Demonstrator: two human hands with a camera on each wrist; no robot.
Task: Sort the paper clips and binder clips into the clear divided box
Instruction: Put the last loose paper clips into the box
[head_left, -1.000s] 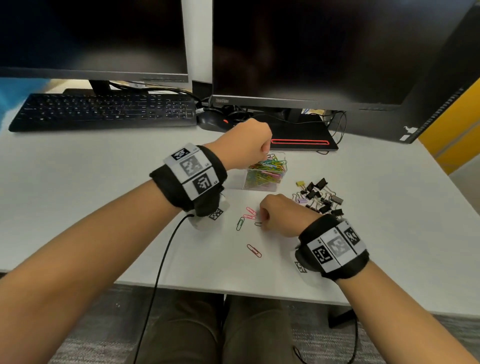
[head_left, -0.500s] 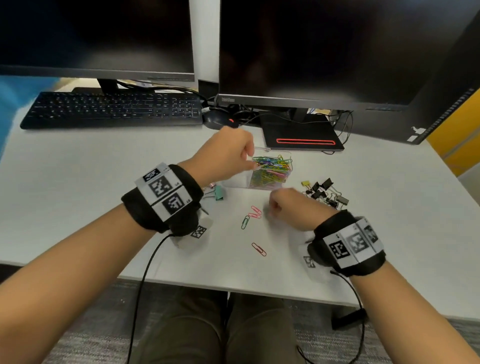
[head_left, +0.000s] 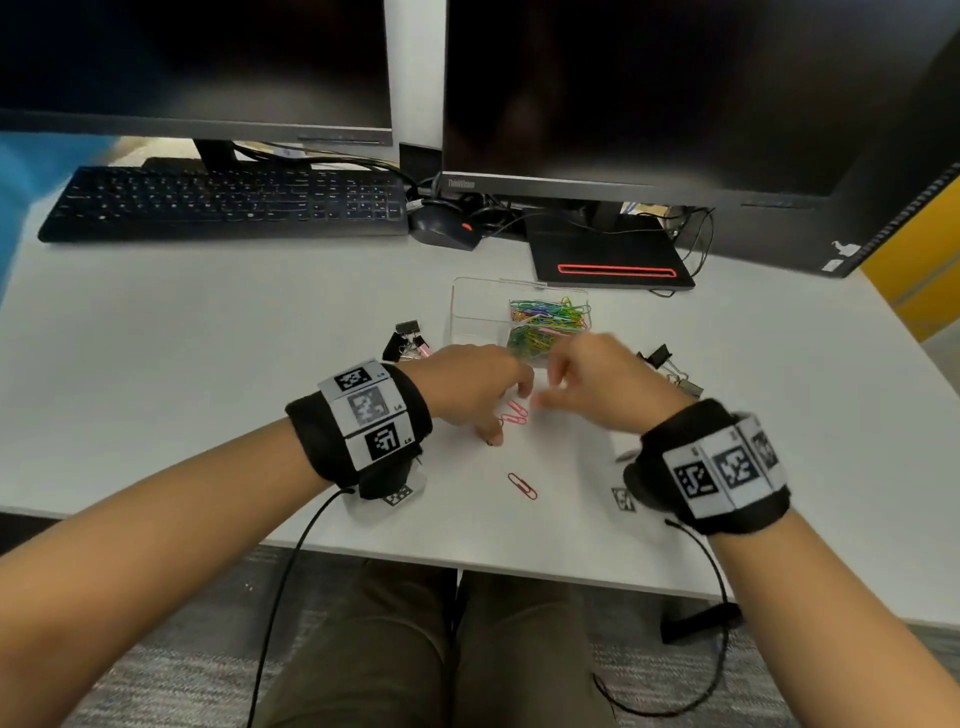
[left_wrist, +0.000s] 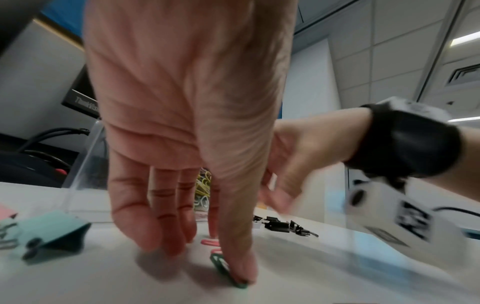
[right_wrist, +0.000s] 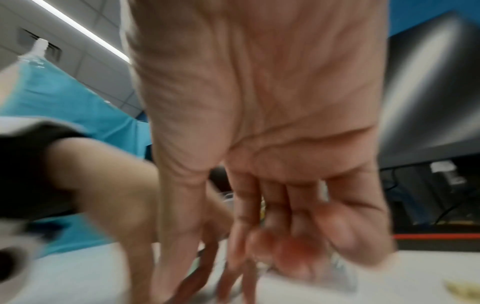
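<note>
The clear divided box (head_left: 470, 312) stands mid-desk, its right compartment heaped with coloured paper clips (head_left: 550, 322). My left hand (head_left: 508, 414) reaches down in front of the box with straight fingers, and its thumb tip presses a green paper clip (left_wrist: 224, 267) onto the desk. Two pink clips (head_left: 515, 410) lie beside that thumb. A red clip (head_left: 522, 486) lies nearer me. My right hand (head_left: 545, 387) hovers blurred just right of the left, fingers loosely spread, with nothing visible in them. Binder clips lie left (head_left: 408, 340) and right (head_left: 670, 364) of the box.
A teal binder clip (left_wrist: 52, 232) lies close to my left fingers. At the back stand a keyboard (head_left: 223, 202), a mouse (head_left: 444, 228), two monitors and a black stand (head_left: 608, 254). The desk's front edge is near my wrists.
My left hand came down from over the box to the desk and onto the green clip. My right hand lifted off the desk and shifted toward the box.
</note>
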